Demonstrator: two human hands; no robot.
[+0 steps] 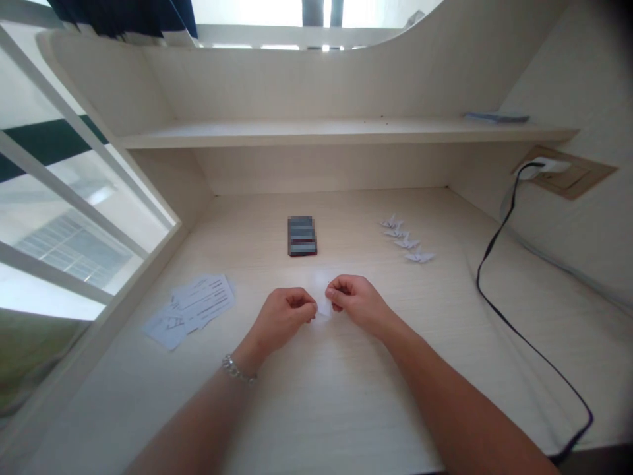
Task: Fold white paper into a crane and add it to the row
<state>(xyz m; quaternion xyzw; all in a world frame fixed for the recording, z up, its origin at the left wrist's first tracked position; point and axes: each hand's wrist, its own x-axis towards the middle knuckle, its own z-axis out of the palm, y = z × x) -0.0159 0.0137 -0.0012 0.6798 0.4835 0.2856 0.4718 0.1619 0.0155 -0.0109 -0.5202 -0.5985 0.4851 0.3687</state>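
Observation:
A small piece of white paper is pinched between my two hands, just above the middle of the desk. My left hand grips its left side with thumb and fingertips, and a chain bracelet circles that wrist. On the paper's right side, my right hand holds on with a similar pinch. The paper's exact folds are too faint to make out. Several folded paper cranes stand in a slanting row to the right, beyond my right hand.
Printed paper sheets lie overlapping at the left. A dark, pixelated rectangular object rests behind my hands. A black cable runs from the wall socket down across the desk's right side. Above the desk spans a shelf.

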